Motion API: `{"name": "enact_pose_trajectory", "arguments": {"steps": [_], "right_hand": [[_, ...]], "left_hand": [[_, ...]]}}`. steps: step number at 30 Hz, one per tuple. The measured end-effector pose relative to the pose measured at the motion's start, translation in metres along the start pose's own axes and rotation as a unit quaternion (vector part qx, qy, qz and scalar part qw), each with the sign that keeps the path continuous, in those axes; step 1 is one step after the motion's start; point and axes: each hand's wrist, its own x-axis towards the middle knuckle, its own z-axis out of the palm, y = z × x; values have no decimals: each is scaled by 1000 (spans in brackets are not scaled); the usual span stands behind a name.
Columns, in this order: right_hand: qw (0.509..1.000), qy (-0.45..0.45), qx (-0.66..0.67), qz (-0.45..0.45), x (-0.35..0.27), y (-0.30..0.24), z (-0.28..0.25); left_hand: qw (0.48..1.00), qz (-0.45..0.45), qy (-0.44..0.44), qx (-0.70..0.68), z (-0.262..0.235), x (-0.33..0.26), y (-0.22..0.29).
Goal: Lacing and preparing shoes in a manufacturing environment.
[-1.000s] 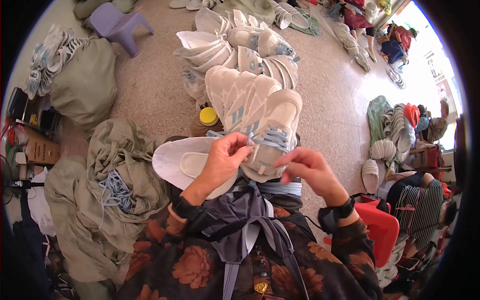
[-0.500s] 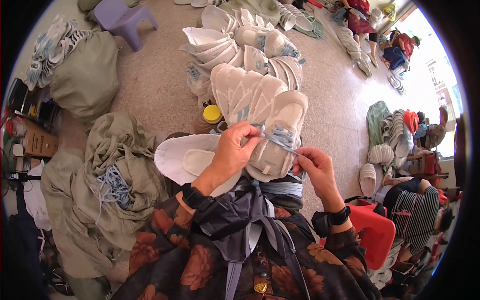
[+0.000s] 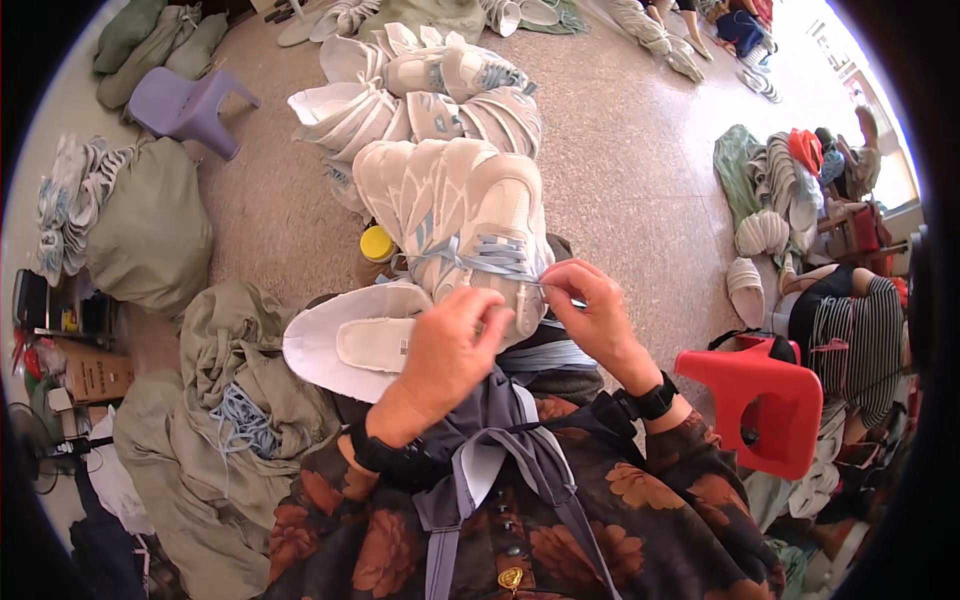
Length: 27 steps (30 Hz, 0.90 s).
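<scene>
Floor (image 3: 640,200) spreads below curled hands (image 3: 450,348), right (image 3: 592,308) pinching lace (image 3: 505,268).

Speckled floor (image 3: 640,170): purple chair (image 3: 180,105), olive sack (image 3: 155,230), red stool (image 3: 795,410); shoe uppers (image 3: 352,118), seemingly.

Wearer's two hands (image 3: 450,345) (image 3: 597,312), one yellow lid (image 3: 377,243)

Lace bndl (image 3: 243,420) on cloth (image 3: 185,485), L of shoe (image 3: 507,200).
</scene>
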Motion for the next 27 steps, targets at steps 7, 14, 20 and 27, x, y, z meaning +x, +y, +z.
{"name": "enact_pose_trajectory", "arguments": {"steps": [7, 14, 20, 27], "right_hand": [[997, 12, -63, -37, 2, -16, 0], [986, 2, -131, -103, 9, -11, -6], [925, -80, -306, -211, 17, -29, -6], [989, -36, -123, -79, 11, -16, -3]], "left_hand": [[993, -57, -64, -75, 35, -2, -2], [986, -95, -66, -124, 40, -1, 0], [991, -73, -43, -108, 43, -2, 3], [945, -157, -78, -275, 38, -3, 1]]}}
